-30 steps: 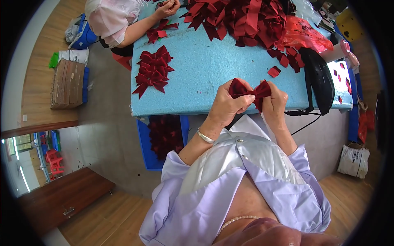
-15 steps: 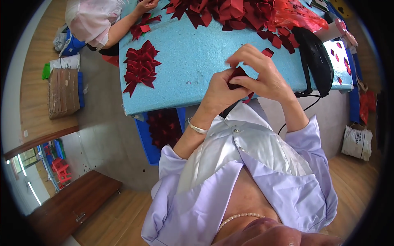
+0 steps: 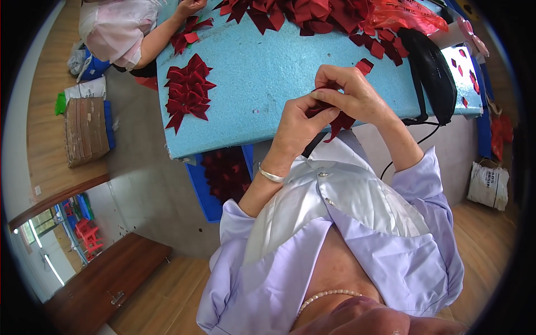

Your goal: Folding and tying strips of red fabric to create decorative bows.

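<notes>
Between my two hands, just over the near edge of the blue table (image 3: 240, 100), is a dark red ribbon bow (image 3: 341, 124). My left hand (image 3: 298, 120) pinches it from the left, with its thumb on the bow's lower side. Fingers of my right hand (image 3: 357, 95) are curled and pressed on the bow's upper part. Most of the bow is covered by my fingers; a tail hangs below them. On the table's left side lies a stack of finished-looking red bows (image 3: 188, 92). A loose red ribbon piece (image 3: 364, 66) rests just beyond my right hand.
A large heap of red ribbon pieces (image 3: 312, 15) and a red plastic bag (image 3: 405, 17) occupy the far side. A black bag (image 3: 438, 78) leans at the right. Below the table stands a blue crate (image 3: 207, 195) of red bows. Another person's arm (image 3: 162, 42) reaches in at far left.
My right fingers have come down from a raised position and closed on the ribbon. More of the bow's tail now shows beneath my hands. The view has shifted slightly.
</notes>
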`<state>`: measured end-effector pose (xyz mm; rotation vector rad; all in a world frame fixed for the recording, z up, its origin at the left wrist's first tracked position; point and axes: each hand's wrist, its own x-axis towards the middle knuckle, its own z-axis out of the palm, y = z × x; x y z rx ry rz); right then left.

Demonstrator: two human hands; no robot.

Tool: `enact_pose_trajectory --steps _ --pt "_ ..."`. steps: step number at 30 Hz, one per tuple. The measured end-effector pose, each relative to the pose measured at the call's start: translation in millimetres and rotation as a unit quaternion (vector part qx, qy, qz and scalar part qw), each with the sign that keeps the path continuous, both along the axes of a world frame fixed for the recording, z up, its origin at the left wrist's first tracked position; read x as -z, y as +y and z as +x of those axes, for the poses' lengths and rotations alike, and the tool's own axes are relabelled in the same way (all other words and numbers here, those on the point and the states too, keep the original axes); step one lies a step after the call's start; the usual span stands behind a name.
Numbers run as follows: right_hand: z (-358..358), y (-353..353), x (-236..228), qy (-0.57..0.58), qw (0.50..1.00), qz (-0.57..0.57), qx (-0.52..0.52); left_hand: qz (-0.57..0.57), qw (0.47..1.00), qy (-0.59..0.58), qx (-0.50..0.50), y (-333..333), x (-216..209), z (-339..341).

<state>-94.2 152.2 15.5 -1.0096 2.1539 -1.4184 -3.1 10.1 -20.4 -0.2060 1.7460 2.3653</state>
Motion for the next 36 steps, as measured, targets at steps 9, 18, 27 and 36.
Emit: enact_pose_trajectory --steps 9,18,27,36 --pt "-2 -4 -2 -0.231 0.971 -0.051 0.034 0.018 0.999 0.005 -0.045 -3 -4 1" --pt "-6 8 10 -0.292 0.951 -0.094 -0.022 0.105 0.993 0.001 -0.047 -8 -4 3" --pt "-1 1 8 -0.165 0.984 -0.062 -0.013 0.142 0.987 -0.018 -0.072 -11 -3 3" --pt "3 2 13 -0.240 0.967 -0.082 0.027 0.092 0.992 0.011 -0.089 -14 9 6"
